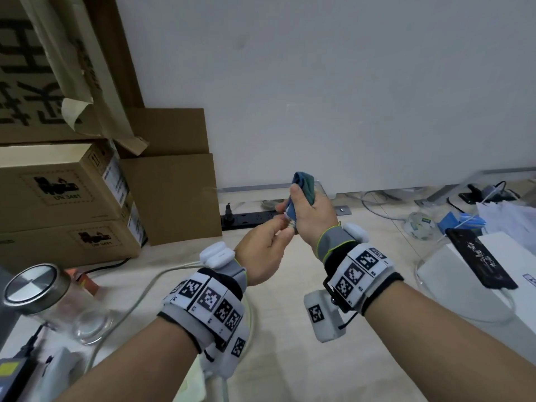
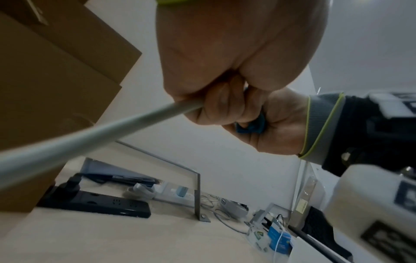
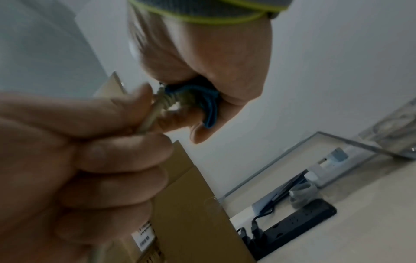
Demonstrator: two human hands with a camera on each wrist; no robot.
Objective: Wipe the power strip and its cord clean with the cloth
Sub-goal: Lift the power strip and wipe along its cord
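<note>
**Now both hands work on the grey cord above the table**

The right hand is raised in front of the wall, and its grip is clenched around a folded blue-green cloth. The cloth is wrapped around the grey cord, and its upper end stands out above the fist. The left hand is just beside and a little lower, touching the right one; its fingers are curled and grasp the cord close to the cloth. From the left hand, the cord runs down toward the person, over the light wooden table.

A black power strip lies flat on the table behind the hands, near the wall, with a black plug in its left end. It is beside the stacked cardboard boxes. A glass jar with a metal lid stands at the left.
</note>
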